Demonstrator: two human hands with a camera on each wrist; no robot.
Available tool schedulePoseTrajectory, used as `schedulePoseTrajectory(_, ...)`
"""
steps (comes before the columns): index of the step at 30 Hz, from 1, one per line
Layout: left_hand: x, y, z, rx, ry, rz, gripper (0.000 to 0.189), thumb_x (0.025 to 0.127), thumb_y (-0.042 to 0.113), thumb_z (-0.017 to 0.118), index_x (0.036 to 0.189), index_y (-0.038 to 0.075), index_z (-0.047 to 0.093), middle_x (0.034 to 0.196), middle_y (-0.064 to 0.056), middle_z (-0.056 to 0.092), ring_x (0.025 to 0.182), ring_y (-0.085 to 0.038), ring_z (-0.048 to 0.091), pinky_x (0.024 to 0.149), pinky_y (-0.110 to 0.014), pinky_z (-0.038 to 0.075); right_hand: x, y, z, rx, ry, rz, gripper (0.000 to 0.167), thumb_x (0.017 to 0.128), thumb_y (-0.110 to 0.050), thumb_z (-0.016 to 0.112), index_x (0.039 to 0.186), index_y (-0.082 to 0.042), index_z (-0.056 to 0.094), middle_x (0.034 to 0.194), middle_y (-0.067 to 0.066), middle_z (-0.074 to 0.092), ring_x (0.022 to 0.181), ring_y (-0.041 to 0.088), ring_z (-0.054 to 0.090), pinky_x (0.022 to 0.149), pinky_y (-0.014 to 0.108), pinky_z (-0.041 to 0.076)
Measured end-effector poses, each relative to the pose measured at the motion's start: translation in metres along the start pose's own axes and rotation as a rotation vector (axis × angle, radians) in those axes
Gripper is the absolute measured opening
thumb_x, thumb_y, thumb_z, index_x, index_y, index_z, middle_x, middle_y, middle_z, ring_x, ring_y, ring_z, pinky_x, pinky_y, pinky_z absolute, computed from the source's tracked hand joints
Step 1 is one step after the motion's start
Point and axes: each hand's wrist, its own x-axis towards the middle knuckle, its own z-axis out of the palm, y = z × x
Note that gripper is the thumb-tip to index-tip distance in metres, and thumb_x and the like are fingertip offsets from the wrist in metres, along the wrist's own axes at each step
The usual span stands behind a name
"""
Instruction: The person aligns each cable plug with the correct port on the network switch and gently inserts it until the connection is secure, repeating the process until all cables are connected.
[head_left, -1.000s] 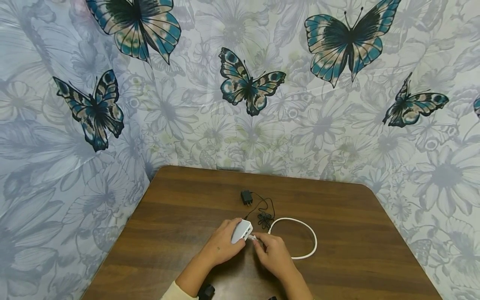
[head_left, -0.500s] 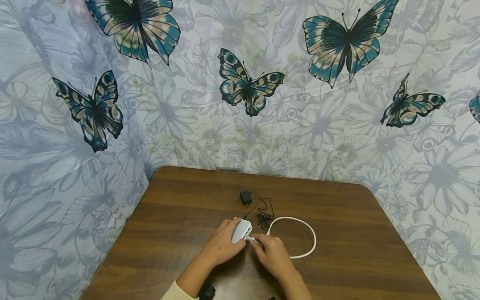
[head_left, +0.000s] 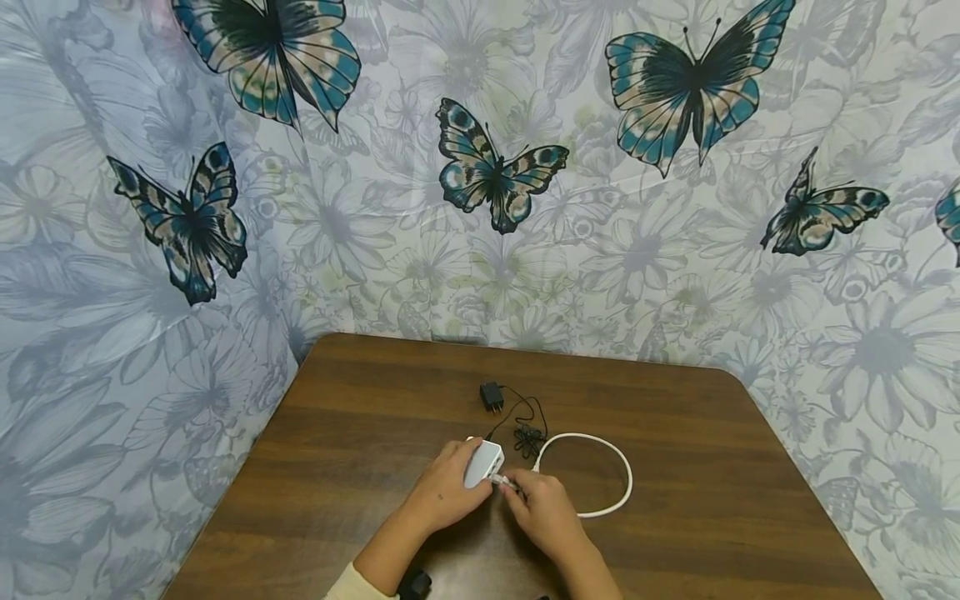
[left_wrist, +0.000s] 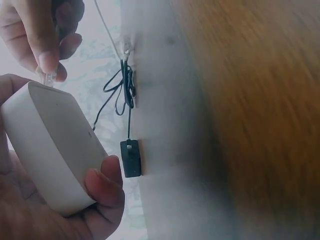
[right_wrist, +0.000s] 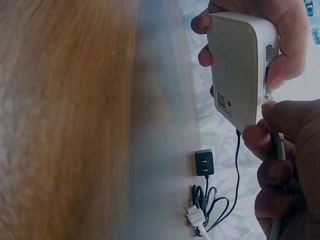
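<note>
My left hand (head_left: 444, 493) grips a small white router (head_left: 484, 463), its fingers and thumb round the casing. In the right wrist view a network port (right_wrist: 270, 52) shows on the router's narrow side. The right hand (head_left: 551, 510) pinches the clear plug (left_wrist: 48, 79) of a white Ethernet cable (head_left: 631, 479) right at that side. How deep the plug sits I cannot tell. From the right hand the cable loops over the table, and its other plug (right_wrist: 196, 216) lies beside a bundled black cord.
A black power adapter (head_left: 492, 396) lies on the brown wooden table (head_left: 712, 467) beyond the hands. Its thin cord (head_left: 529, 439) is bundled and runs to the router. Behind the table hangs a butterfly-patterned cloth (head_left: 360, 242).
The right hand with the plug has shifted very slightly toward the router. The left hand keeps its grip on the router, and the adapter and cable loop lie as before.
</note>
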Motion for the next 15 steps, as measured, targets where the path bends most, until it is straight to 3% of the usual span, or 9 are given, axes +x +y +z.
schedulePoseTrajectory(15, -0.0015, 0.0030, 0.0010, 0.022, 0.008, 0.018, 0.069, 0.084, 0.038, 0.068, 0.146, 0.013, 0.049, 0.130, -0.011, 0.056, 0.096, -0.021, 0.057, 0.073, -0.038, 0.048, 0.0000, -0.0022, 0.0012, -0.031, 0.035, -0.040, 0.010, 0.084, -0.011, 0.079, 0.091, -0.016, 0.072, 0.081, -0.010, 0.069, 0.069, -0.003, 0.056, 0.059, 0.018, 0.048)
